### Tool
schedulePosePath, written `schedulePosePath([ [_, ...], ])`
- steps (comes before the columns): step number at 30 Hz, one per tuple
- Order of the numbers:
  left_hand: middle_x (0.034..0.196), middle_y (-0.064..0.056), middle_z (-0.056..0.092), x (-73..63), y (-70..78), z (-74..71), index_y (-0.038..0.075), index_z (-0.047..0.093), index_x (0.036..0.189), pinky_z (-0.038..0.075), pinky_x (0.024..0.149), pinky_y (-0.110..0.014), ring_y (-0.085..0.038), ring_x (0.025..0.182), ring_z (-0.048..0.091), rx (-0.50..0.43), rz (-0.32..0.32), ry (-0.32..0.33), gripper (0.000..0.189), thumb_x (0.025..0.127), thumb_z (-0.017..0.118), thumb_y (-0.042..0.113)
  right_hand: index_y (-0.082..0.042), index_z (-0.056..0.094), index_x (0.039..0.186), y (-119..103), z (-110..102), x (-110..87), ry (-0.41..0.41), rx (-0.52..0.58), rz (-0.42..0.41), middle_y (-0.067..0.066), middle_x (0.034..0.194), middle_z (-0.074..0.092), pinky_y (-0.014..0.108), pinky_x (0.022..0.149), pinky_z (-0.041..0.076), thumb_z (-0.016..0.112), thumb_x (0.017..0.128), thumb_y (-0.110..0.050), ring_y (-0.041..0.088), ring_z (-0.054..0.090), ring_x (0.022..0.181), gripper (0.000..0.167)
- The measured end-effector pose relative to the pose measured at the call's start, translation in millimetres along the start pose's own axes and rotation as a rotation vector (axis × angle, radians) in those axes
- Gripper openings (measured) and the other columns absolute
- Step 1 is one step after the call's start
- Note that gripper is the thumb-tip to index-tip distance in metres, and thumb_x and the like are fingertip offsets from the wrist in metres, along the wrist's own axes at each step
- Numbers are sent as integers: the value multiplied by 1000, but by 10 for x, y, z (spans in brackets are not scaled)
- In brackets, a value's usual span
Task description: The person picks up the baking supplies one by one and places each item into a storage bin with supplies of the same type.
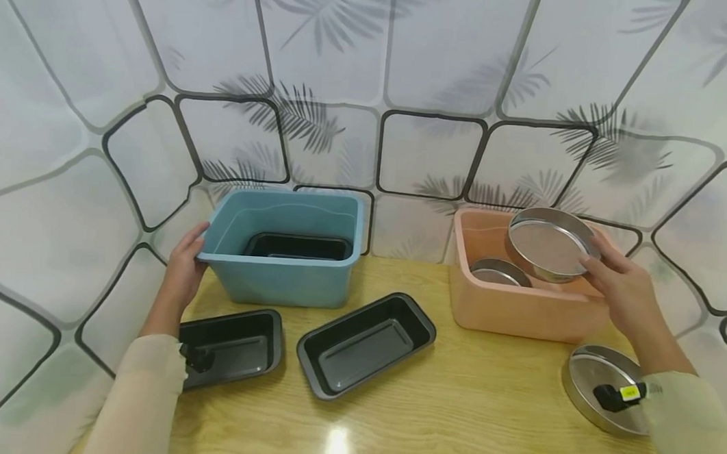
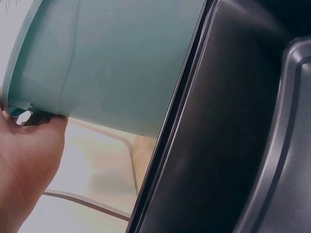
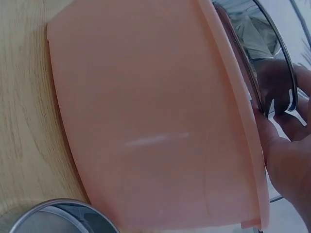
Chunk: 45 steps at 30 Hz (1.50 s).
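Note:
At the left side of the blue plastic bin [image 1: 277,281], my left hand [image 1: 184,262] grips the rim; the left wrist view shows the thumb under its edge. Inside that bin sits a dark loaf pan [image 1: 297,246]. My right hand [image 1: 628,285] holds a round steel sieve [image 1: 550,247] by its right side, tilted over the pink plastic bin [image 1: 528,308]. Its bottom looks like fine mesh. In the right wrist view the thumb and fingers [image 3: 291,128] pinch its wall beside the bin's rim. Another round sieve [image 1: 499,272] lies inside the pink bin.
Two dark loaf pans lie on the wooden table [image 1: 465,410]: one loaf pan [image 1: 366,344] at the centre, another loaf pan [image 1: 240,351] under my left forearm. A third round sieve [image 1: 604,387] lies below my right wrist. A patterned curtain [image 1: 429,155] hangs behind the bins.

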State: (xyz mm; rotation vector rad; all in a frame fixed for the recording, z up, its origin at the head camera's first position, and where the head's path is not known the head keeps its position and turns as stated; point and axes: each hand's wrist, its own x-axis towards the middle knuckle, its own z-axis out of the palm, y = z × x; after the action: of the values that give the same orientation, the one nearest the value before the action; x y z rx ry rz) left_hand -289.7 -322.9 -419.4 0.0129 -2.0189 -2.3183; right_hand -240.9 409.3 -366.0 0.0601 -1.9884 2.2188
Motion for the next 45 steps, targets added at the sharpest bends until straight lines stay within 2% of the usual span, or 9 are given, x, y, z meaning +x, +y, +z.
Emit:
schedulePosePath([
  [6, 171, -8, 0, 6, -21, 1, 15, 13, 163, 14, 125, -35, -24, 156, 7, 2, 7, -7, 57, 112, 29, 32, -10, 26, 160, 14, -60, 178, -33, -219, 45, -9, 169, 15, 7, 82, 51, 63, 101, -16, -17, 60, 100, 70],
  [11, 171, -8, 0, 3, -23, 5, 16, 12, 163, 14, 126, -34, -23, 156, 8, -23, 9, -4, 57, 112, 29, 31, -7, 24, 160, 17, -62, 350, -82, -259, 84, -5, 166, 20, 6, 82, 50, 60, 102, -16, -15, 61, 98, 68],
  [15, 171, -8, 0, -4, -29, 15, 15, 12, 163, 14, 125, -34, -23, 155, 8, -25, 11, -5, 57, 112, 29, 31, -4, 28, 159, 49, -73, 462, -115, -263, 94, -1, 156, 31, 8, 82, 51, 61, 102, -17, -11, 63, 98, 67],
  [18, 171, -8, 0, -5, -26, 18, 15, 12, 163, 14, 125, -34, -23, 155, 8, -21, 16, -8, 57, 112, 29, 32, -2, 29, 158, 82, -82, 545, -165, -338, 75, 4, 152, 34, 9, 84, 51, 60, 102, -18, -11, 62, 103, 65],
  [22, 171, -7, 0, -9, -20, 26, 15, 12, 164, 14, 125, -34, -22, 155, 7, -19, 8, -2, 57, 112, 29, 32, -2, 29, 158, 129, -109, 647, -238, -449, 67, 11, 160, 31, 9, 87, 50, 59, 104, -20, -12, 58, 111, 64],
  [29, 171, -7, 2, -3, -34, 37, 16, 13, 164, 17, 124, -31, -21, 155, 10, -36, 0, 9, 56, 112, 29, 31, -1, 28, 157, 220, -159, 764, -267, -445, 132, 11, 167, 23, 11, 87, 51, 62, 102, -22, -13, 59, 108, 68],
  [32, 171, -8, 2, 0, -44, 28, 16, 12, 164, 17, 124, -31, -22, 155, 10, -30, 6, 7, 56, 112, 28, 32, 1, 32, 155, 255, -160, 801, -275, -456, 159, 17, 166, 21, 13, 88, 52, 64, 101, -22, -12, 59, 109, 67],
  [39, 170, -10, 4, 7, -65, 32, 15, 12, 164, 20, 122, -30, -21, 152, 14, -50, 4, 12, 56, 112, 27, 29, 6, 30, 154, 299, -138, 881, -317, -477, 205, 19, 165, 25, 16, 88, 52, 64, 101, -21, -8, 59, 110, 69],
  [45, 170, -10, 5, 13, -57, 39, 15, 13, 163, 17, 124, -33, -21, 153, 14, -52, 9, 21, 55, 112, 28, 29, 5, 28, 155, 333, -144, 922, -367, -490, 248, 21, 164, 18, 17, 87, 53, 64, 101, -17, -9, 59, 105, 69],
])
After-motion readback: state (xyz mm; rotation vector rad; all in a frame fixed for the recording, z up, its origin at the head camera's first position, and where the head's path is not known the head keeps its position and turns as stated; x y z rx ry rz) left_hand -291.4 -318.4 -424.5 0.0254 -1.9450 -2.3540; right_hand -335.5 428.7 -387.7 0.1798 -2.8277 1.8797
